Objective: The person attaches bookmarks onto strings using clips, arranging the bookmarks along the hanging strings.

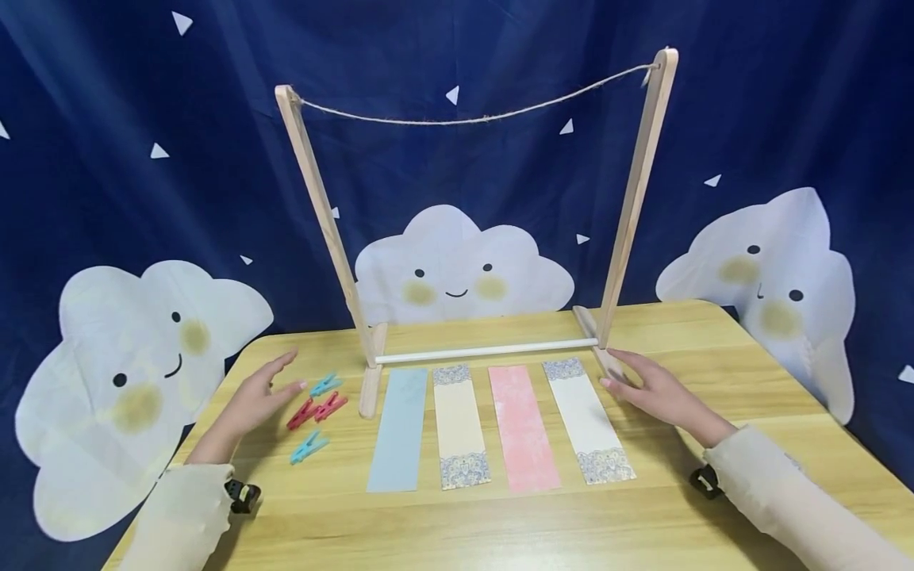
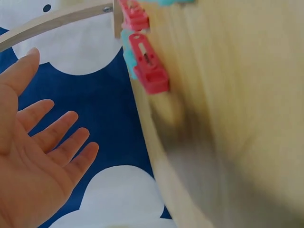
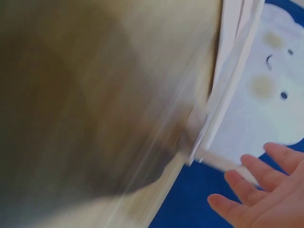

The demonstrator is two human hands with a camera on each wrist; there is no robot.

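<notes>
My left hand [image 1: 255, 400] hovers at the table's left with fingers spread, holding nothing. Just right of it lie two red clothespins [image 1: 330, 406] and two light-blue clothespins [image 1: 309, 447]; in the left wrist view a red clothespin [image 2: 149, 66] is closest. My right hand [image 1: 660, 390], fingers extended and nothing held, is beside the right foot of a wooden frame [image 1: 638, 186]. Between the hands lie a blue strip [image 1: 398, 432], a cream strip with patterned ends [image 1: 459, 424], a pink strip [image 1: 524, 428] and a white strip with patterned ends [image 1: 589, 420].
A thin string [image 1: 443, 123] sags between the tops of the frame's two posts. A white rod [image 1: 493, 350] joins them low down, behind the strips. The wooden table [image 1: 321, 531] backs onto a dark blue curtain [image 1: 500, 174] printed with white clouds.
</notes>
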